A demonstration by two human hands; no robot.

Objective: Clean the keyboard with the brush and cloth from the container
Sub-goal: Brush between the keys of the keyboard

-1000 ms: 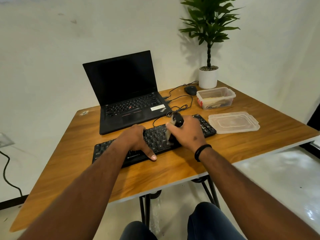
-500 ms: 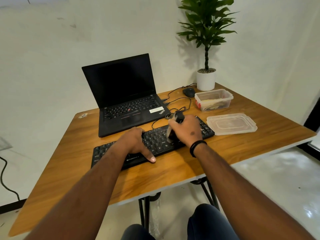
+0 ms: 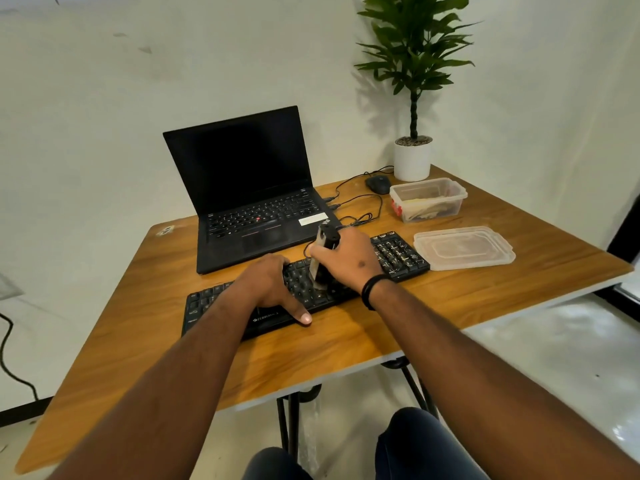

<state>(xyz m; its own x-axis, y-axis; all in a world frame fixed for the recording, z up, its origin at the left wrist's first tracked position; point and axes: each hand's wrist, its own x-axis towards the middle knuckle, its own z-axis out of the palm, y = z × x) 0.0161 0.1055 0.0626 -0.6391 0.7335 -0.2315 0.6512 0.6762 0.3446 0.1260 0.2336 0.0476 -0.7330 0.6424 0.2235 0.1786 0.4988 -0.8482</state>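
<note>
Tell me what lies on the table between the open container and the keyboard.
In the head view, the clear lid lies flat between the container and the right end of the keyboard, apart from the container, close beside the keyboard.

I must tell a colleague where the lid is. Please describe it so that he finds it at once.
On the wooden table, look at the right side, just past the right end of the black keyboard. The lid lies flat there, in front of the open container. It is clear, shallow and empty, while the container is deeper and holds a cloth.
</note>
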